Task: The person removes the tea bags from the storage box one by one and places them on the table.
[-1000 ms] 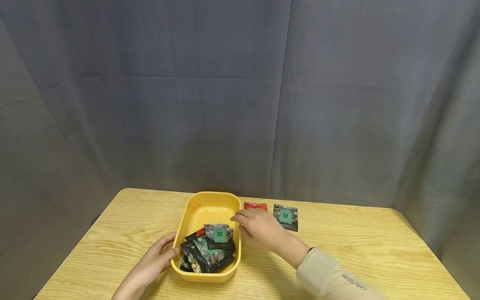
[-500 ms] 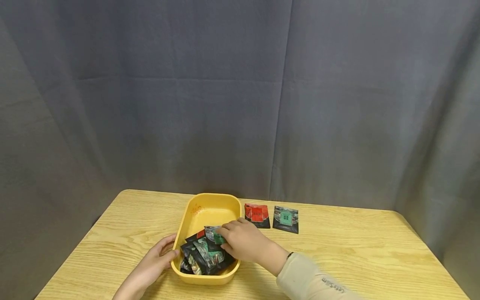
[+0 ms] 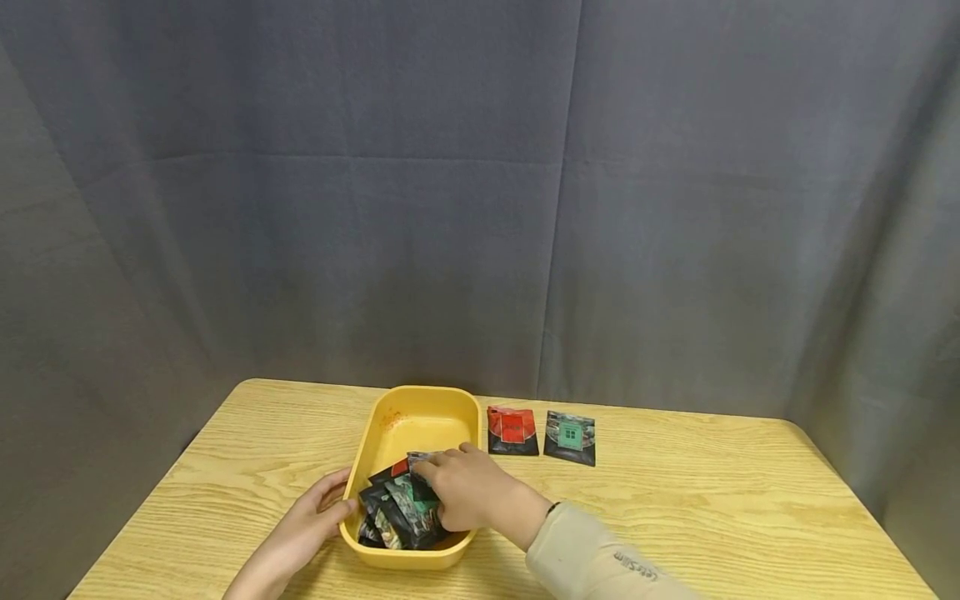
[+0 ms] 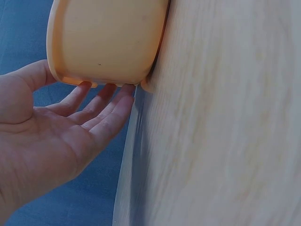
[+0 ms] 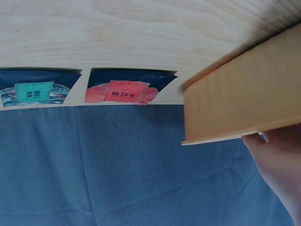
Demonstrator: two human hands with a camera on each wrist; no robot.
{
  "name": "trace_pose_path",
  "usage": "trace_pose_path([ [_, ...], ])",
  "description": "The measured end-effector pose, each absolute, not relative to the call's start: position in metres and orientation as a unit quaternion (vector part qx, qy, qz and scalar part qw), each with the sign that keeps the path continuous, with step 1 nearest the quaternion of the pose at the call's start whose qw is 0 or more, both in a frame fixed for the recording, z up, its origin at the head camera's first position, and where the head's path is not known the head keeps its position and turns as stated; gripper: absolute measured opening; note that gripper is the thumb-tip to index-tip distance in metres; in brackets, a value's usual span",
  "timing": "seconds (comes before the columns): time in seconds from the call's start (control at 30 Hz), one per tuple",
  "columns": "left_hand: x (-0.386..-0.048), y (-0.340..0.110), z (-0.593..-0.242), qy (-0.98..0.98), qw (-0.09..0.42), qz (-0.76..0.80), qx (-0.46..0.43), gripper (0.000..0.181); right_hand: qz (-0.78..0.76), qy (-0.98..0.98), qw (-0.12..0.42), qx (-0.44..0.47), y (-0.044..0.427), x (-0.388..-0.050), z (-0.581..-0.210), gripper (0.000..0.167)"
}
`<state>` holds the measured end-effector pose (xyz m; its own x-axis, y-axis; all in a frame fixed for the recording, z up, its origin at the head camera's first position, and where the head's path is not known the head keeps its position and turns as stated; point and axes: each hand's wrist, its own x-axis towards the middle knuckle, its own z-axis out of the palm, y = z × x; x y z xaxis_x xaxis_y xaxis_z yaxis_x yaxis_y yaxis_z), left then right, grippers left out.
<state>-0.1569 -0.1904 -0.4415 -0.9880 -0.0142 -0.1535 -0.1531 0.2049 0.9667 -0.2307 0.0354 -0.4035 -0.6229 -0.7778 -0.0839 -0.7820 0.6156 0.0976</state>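
Note:
Several black sachets (image 3: 405, 500) with green or red labels lie heaped in the near half of a yellow plastic bin (image 3: 412, 560). My left hand (image 3: 318, 510) holds the bin's left side: the thumb is at the rim, and in the left wrist view the fingertips touch the outer wall (image 4: 108, 42). My right hand (image 3: 465, 490) reaches over the right rim into the heap. It touches the upper sachet, covering much of it; its fingertips are hidden, so a grip cannot be made out. In the right wrist view the bin's wall hides most of that hand (image 5: 280, 153).
On the wooden table (image 3: 712, 492), right of the bin, lie a red-labelled sachet (image 3: 513, 431) and a green-labelled sachet (image 3: 570, 437), side by side near the back edge. A grey curtain (image 3: 450, 208) hangs behind the table.
My right hand has moved left and down from the bin's right rim into the heap, uncovering the red-labelled sachet on the table. The left hand has stayed on the bin.

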Motion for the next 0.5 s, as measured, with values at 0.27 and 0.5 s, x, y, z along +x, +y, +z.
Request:
trace_pose_path([
  [0.27,-0.157,-0.1914,-0.4427,0.774,0.058,0.629,-0.046,0.052,0.079,0.899,0.009,-0.43,0.0318,-0.23,-0.4067,0.061],
  [0.5,-0.1568,-0.1911,-0.4402,0.773,0.064,0.629,-0.049,0.053,0.071,0.895,-0.036,-0.438,0.0316,-0.2289,-0.4087,0.051],
])
